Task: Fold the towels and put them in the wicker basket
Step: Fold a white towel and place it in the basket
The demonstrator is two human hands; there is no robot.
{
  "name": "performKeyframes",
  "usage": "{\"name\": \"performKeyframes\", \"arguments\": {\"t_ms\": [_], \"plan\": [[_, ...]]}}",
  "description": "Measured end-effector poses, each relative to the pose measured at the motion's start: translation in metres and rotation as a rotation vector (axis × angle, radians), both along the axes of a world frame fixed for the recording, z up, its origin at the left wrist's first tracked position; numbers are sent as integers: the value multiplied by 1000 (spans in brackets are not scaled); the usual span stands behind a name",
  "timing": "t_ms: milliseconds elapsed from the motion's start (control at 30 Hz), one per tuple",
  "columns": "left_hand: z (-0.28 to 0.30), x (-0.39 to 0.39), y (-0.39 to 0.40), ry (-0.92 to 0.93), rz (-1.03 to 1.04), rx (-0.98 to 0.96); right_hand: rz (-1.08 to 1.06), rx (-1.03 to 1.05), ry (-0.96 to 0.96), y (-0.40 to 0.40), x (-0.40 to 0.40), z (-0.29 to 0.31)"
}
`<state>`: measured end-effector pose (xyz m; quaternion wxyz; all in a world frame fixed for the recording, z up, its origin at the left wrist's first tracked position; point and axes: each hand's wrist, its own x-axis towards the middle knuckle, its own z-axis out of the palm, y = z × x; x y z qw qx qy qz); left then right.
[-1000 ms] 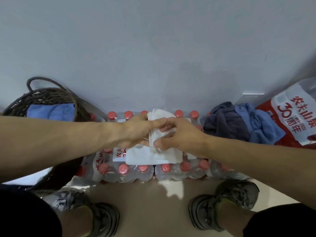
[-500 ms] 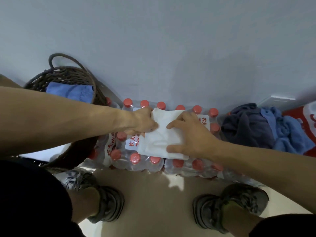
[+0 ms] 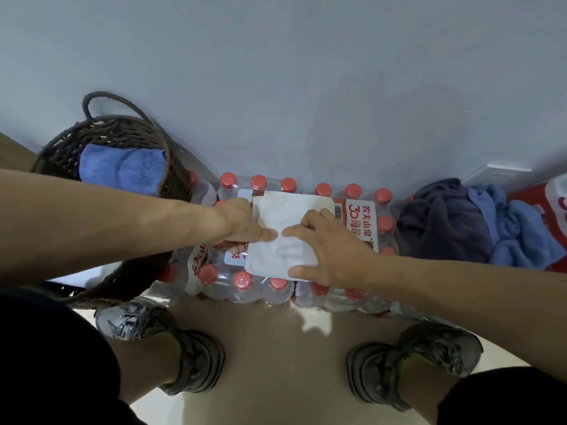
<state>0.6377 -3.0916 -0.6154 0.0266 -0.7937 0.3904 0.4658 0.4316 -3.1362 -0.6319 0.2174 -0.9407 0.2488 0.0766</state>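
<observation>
My left hand [image 3: 245, 223] sits at the left edge of the folded white towel [image 3: 285, 237], which lies flat on top of the shrink-wrapped packs of water bottles [image 3: 245, 282] with red caps. My left thumb stretches out across the cloth towards the middle, and my other fingers curl under that edge, so I have the towel's left side pinched between thumb and fingers. My right hand [image 3: 329, 251] lies spread over the towel's right half, fingers fairly straight and apart, pressing down: the forefinger reaches in until it nearly meets my left thumb, and the thumb lies along the near right corner. That hand grips nothing; it only presses the cloth flat.

The towel is a neat rectangle covering part of the pack's label, with the barcode and red printing showing just past its right edge.

The wicker basket [image 3: 171, 167] stands to the left of the bottle packs, right against them, with its loop handle at the far side and a folded blue towel [image 3: 122, 168] lying inside. My left forearm crosses over its near rim. To the right of the packs, a heap of unfolded towels [image 3: 469, 222] lies against the wall, dark grey ones beside lighter blue ones. My two grey shoes [image 3: 414, 366] stand on the pale floor below.
</observation>
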Motion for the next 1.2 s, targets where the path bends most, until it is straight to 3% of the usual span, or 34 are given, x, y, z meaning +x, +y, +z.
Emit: {"name": "performKeyframes", "arguments": {"t_ms": [167, 300, 367, 500, 667, 867, 967, 1033, 1100, 1200], "plan": [[-3, -1, 3, 135, 219, -58, -31, 114, 38, -10, 5, 6], [2, -1, -1, 319, 190, -119, -385, 193, -214, -27, 7, 18], [7, -2, -1, 312, 124, -201, -466, 184, -297, -37, 6, 26], [26, -9, 1, 312, -148, -508, -383, 222, -272, -53, -1, 50], [52, -26, -5, 406, -351, -619, -279, 526, -122, -60, -20, 76], [52, -44, -16, 570, -46, -584, -396, 794, -244, -62, -56, 76], [44, -45, -19, 665, 47, -414, -660, 1141, -346, -63, -75, 58], [34, -46, -21, 711, 127, -341, -880, 1267, -403, -60, -84, 42], [19, -50, -25, 608, 182, -357, -1033, 1260, -433, -58, -90, 28], [-4, -54, -30, 125, -25, -475, -1210, 975, -451, -59, -93, 9]]}}
